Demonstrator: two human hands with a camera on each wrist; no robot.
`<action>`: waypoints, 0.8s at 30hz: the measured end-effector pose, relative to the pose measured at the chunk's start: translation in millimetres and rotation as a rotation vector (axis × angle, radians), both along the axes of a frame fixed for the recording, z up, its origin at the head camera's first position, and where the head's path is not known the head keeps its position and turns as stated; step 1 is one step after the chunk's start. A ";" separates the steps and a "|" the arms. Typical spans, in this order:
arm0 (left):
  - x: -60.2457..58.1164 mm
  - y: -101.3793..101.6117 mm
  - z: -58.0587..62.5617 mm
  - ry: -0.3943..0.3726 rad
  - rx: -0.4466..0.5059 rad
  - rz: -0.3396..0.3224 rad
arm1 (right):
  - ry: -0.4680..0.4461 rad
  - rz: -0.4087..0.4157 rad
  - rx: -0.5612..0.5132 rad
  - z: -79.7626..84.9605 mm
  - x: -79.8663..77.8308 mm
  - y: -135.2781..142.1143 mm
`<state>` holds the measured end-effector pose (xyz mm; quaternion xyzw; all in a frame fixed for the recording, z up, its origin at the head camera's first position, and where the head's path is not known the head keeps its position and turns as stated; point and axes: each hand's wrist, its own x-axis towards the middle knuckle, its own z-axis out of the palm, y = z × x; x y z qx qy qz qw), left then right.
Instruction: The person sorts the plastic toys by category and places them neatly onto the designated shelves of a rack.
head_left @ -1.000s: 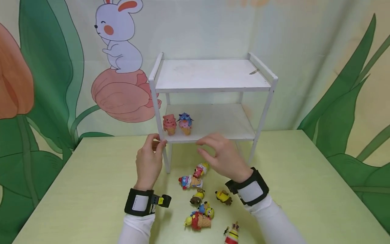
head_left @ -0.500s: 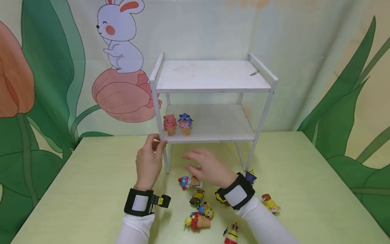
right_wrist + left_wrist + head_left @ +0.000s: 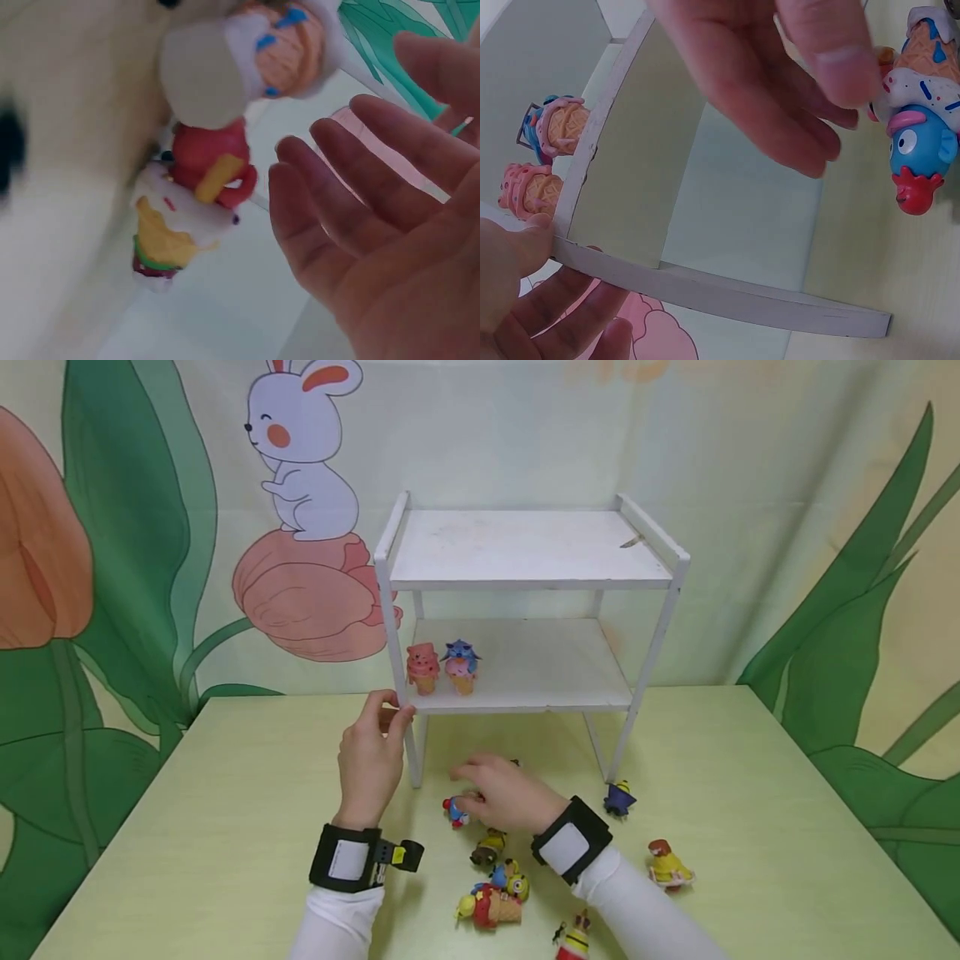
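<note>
My left hand [image 3: 370,772] grips the front left leg of a white two-tier shelf [image 3: 517,584], thumb and fingers on either side near the lower board. Just above it, a pink ice-cream-cone figure [image 3: 423,669] and a blue-topped cone figure [image 3: 461,667] stand on that board. Spread and loosely bent, my right hand [image 3: 513,795] hovers over toy figures below the shelf, holding nothing. It mostly covers a blue-faced ice-cream-cone figure [image 3: 922,142] with a red top, lying on its side. A red figure with a yellow cone [image 3: 184,202] lies beside that one.
Toward me lie a yellow-and-brown figure [image 3: 489,846], a yellow goggled figure [image 3: 512,880], a red cone figure [image 3: 491,907] and a crowned figure [image 3: 573,938]. A purple-caped figure [image 3: 618,799] and a brown-topped yellow figure [image 3: 667,865] are on the table [image 3: 757,802] at right.
My right hand has come down and left from in front of the lower board to the figures beneath, uncovering two figures at right. My left hand keeps its place on the leg.
</note>
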<state>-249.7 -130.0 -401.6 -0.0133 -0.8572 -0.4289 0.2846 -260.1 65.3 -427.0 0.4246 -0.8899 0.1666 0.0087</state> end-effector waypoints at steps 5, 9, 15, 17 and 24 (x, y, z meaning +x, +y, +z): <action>0.1 0.5 0.1 0.001 -0.001 0.000 | -0.053 -0.017 0.037 -3.9 1.1 -0.5; 0.0 0.7 0.7 -0.003 -0.003 0.002 | -0.056 -0.025 0.062 -5.6 0.9 -0.8; 0.2 0.9 0.7 -0.009 -0.004 0.007 | -0.016 -0.008 0.107 -9.7 0.2 -2.8; 0.3 1.0 0.8 -0.014 -0.004 0.008 | -0.008 -0.001 0.116 -10.3 0.0 -2.9; 0.5 1.1 0.9 -0.026 0.006 0.006 | 0.025 0.042 0.146 -10.2 0.1 -3.1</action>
